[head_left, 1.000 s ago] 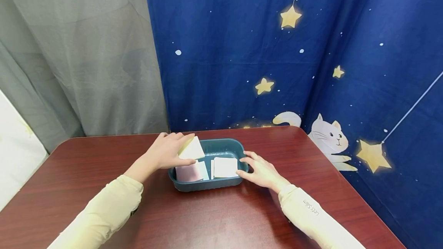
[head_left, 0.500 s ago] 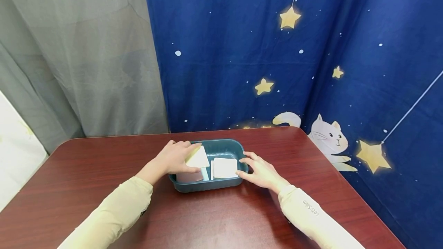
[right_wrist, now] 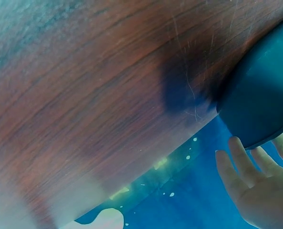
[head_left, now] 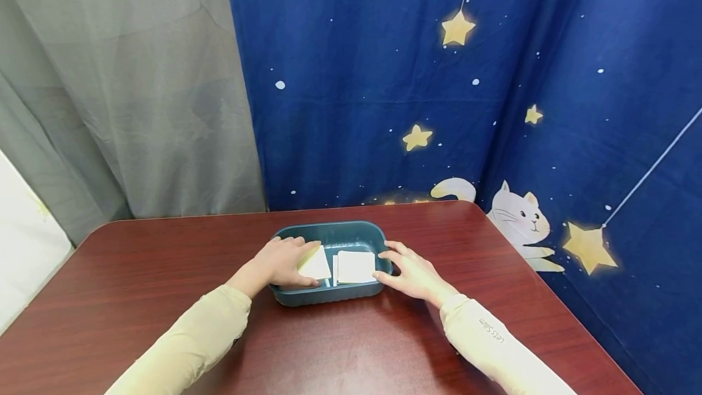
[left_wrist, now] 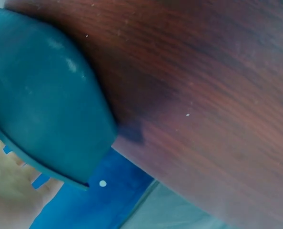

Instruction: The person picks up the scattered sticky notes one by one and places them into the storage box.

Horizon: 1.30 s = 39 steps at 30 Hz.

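My left hand point(head_left: 278, 262) reaches into the left part of a dark teal oblong basket point(head_left: 334, 298). Between its thumb and fingers it holds a pale yellow, whitish square paper pad point(head_left: 315, 265). The pink and light blue papers beneath are mostly hidden by the hand. A stack of white square papers point(head_left: 356, 267) lies in the basket's right half. My right hand point(head_left: 412, 273) rests at the right end of the basket, fingers spread against the rim and thumb over the edge near the white stack. In the right wrist view, its fingers point(right_wrist: 241, 160) look fairly straight beside the rim.
The basket stands on a reddish-brown wooden table point(head_left: 340, 352), near its far edge. Behind hang a grey curtain point(head_left: 164, 108) and a blue star-printed curtain point(head_left: 362, 78) with a cat picture.
My left hand has moved right and down into the basket with the pale yellow pad, now covering the pink papers. The right hand has stayed at the basket's right end.
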{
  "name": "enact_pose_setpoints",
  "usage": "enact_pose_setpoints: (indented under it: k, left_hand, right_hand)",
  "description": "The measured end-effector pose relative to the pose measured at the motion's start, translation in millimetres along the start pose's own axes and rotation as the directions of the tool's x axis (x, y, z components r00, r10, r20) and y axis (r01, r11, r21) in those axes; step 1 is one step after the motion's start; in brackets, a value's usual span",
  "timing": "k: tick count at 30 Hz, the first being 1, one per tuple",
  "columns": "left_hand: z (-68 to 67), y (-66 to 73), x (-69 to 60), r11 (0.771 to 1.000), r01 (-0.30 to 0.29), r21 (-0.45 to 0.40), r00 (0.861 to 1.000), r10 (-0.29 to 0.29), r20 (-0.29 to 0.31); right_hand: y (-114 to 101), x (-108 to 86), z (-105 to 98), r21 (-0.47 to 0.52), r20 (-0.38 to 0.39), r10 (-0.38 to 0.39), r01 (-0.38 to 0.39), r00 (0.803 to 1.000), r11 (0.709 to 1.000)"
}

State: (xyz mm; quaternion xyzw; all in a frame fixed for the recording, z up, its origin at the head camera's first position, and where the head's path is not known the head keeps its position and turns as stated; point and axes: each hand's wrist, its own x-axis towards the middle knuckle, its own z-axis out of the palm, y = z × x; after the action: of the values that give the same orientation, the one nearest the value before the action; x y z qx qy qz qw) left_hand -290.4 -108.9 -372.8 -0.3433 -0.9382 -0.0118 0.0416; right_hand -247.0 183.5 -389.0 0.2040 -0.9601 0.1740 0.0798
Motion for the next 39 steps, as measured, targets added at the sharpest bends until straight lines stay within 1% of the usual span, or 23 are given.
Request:
enact_pose_setpoints:
  k: [4, 9, 18, 23, 32, 39]
  left_hand:
    - [6.0, -1.1, -0.4, 1.000, 0.019, 0.017, 0.999, -0.020, 0.032]
    - [9.9, -2.8, -2.1, 0.999, 0.030, 0.024, 0.998, -0.031, 0.045]
    - [13.4, -2.7, -3.6, 1.000, 0.008, 0.024, 0.998, -0.010, 0.069]
    - [14.4, -1.5, -3.4, 0.999, 0.026, 0.021, 0.995, -0.028, 0.092]
    - [17.3, -2.5, -0.4, 0.998, 0.043, 0.039, 0.993, -0.047, 0.111]
    - [19.0, -2.6, 2.2, 0.997, 0.058, 0.042, 0.989, -0.063, 0.135]
  right_hand:
    - [-0.9, -0.3, 0.6, 0.005, 0.002, 0.001, -0.001, 1.000, 1.000]
    - [-1.6, -0.3, 1.0, 0.003, 0.001, 0.008, -0.008, 1.000, 1.000]
    - [-0.3, 0.0, 2.3, -0.006, -0.006, 0.008, -0.008, 1.000, 1.000]
    - [-0.5, -0.6, 2.7, -0.001, -0.009, 0.003, -0.003, 1.000, 1.000]
    - [0.3, -0.4, 2.3, 0.001, -0.016, -0.003, 0.003, 1.000, 1.000]
    - [0.8, 0.5, 1.7, 0.010, -0.007, -0.001, 0.002, 1.000, 1.000]
